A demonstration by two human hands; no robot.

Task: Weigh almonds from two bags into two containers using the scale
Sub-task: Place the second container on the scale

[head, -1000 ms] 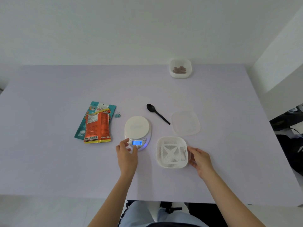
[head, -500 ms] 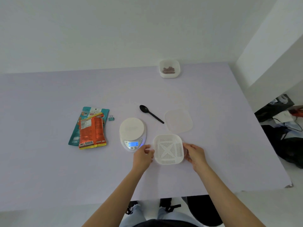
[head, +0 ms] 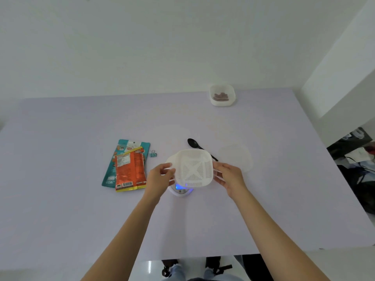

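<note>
I hold a white slotted container (head: 194, 168) in the air between both hands, over the white scale (head: 181, 192), which it mostly hides. The scale's blue display glows just under the container's near edge. My left hand (head: 160, 178) pinches the container's left rim and my right hand (head: 228, 175) grips its right rim. An orange almond bag (head: 130, 171) lies on top of a teal bag (head: 112, 163) to the left. A second white container (head: 221, 95) with brown almonds in it stands at the table's far edge.
A black spoon (head: 194, 144) lies behind the held container, its handle partly hidden. A clear lid (head: 237, 157) lies flat to the right of it. A small teal binder clip (head: 153, 154) sits by the bags. The lilac table (head: 60, 209) ends near my legs; dark clutter lies at right.
My left hand left the scale's front and took the slotted container's left rim. Both hands then lifted the container off the table and carried it left, over the scale.
</note>
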